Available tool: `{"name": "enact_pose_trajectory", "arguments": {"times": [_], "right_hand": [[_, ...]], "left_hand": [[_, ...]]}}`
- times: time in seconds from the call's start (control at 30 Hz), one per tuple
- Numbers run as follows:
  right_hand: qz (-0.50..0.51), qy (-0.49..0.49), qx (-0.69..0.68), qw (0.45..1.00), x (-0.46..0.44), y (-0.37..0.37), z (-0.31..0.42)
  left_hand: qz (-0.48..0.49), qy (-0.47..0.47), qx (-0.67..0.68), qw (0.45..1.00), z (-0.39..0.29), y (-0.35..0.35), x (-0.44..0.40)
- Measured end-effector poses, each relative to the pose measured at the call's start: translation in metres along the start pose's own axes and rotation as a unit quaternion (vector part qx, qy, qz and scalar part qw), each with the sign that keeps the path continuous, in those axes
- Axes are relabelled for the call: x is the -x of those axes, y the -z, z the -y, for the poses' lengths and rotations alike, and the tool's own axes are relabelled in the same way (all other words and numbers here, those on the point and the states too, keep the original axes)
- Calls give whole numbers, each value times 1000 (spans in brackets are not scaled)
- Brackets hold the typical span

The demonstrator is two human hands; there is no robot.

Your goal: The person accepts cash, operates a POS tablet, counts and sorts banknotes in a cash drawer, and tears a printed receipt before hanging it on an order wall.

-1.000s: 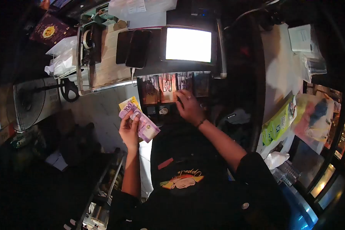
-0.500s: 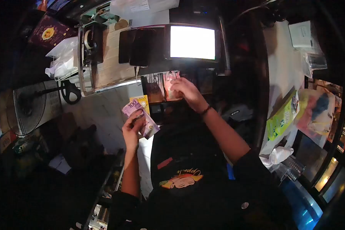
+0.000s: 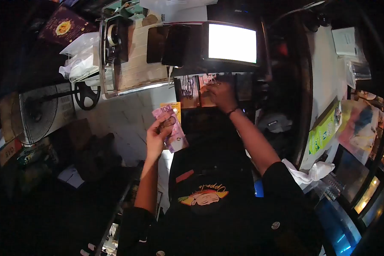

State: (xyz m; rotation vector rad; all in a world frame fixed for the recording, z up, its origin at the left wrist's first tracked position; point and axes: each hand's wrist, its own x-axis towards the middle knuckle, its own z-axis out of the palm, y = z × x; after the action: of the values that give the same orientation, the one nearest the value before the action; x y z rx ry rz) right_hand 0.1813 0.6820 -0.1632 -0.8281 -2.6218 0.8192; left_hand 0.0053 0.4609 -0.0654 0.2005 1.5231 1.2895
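Note:
My left hand [image 3: 158, 135] is closed on a purple 100 banknote [image 3: 173, 135], held up beside the cash drawer. A yellow slip or envelope [image 3: 176, 109] shows behind the note; how it is held is hidden. Over the open cash drawer [image 3: 244, 90], my right hand [image 3: 223, 94] reaches into a compartment with reddish banknotes [image 3: 206, 80] under a wire clip. Its fingers are curled together and in shadow, so what lies between them cannot be made out. More notes under a clip [image 3: 189, 90] fill the compartment to the left.
Above the drawer stand a bright tablet screen [image 3: 232, 43] and two dark phones [image 3: 175, 46]. A fan [image 3: 38, 113] is at the left, near white plastic bags [image 3: 82, 59]. Along the right counter lie a green packet [image 3: 324, 133] and a white cloth [image 3: 313, 171].
The view has shifted, so the scene sits further right. My right hand has gone lower into the drawer and darkened in shadow. My left hand still holds the purple banknote.

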Motion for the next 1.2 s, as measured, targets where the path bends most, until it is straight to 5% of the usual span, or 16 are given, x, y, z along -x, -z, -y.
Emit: {"name": "enact_pose_trajectory", "arguments": {"times": [0.27,0.33,0.4,0.47,0.53,0.57,0.63,0.7,0.87,0.97,1.0,1.13,1.2], "right_hand": [[-35,-100,-289,951,10,57,45],[9,-67,-333,940,12,86,83],[34,64,-248,966,7,99,105],[7,75,-225,972,11,91,116],[-21,88,-203,975,7,87,122],[-86,-4,-236,968,4,87,125],[-150,-152,-293,932,-1,90,129],[-108,-169,-371,907,-2,91,131],[-64,-172,-507,842,-4,92,138],[-73,-132,-357,922,-5,92,142],[-115,-74,-257,957,-6,88,143],[16,-26,-282,959,5,98,147],[-14,-5,-289,957,8,97,138]], "left_hand": [[58,-50,-104,992,14,-24,-36],[56,-28,-67,996,13,-38,-41],[107,45,147,982,-11,-56,-36],[105,45,143,983,-15,-62,-40],[-12,13,-29,999,-36,-67,-36],[-55,-117,-64,990,-21,-63,-43],[-78,-148,-28,985,-43,-76,-32],[-106,-238,31,965,-53,-90,-31],[-106,-277,55,953,-58,-92,-23],[-146,-357,64,920,-63,-106,-13],[-149,-357,66,920,-62,-107,-9],[-133,-230,213,940,-57,-104,9],[3,-131,276,952,-49,-84,15]]}}
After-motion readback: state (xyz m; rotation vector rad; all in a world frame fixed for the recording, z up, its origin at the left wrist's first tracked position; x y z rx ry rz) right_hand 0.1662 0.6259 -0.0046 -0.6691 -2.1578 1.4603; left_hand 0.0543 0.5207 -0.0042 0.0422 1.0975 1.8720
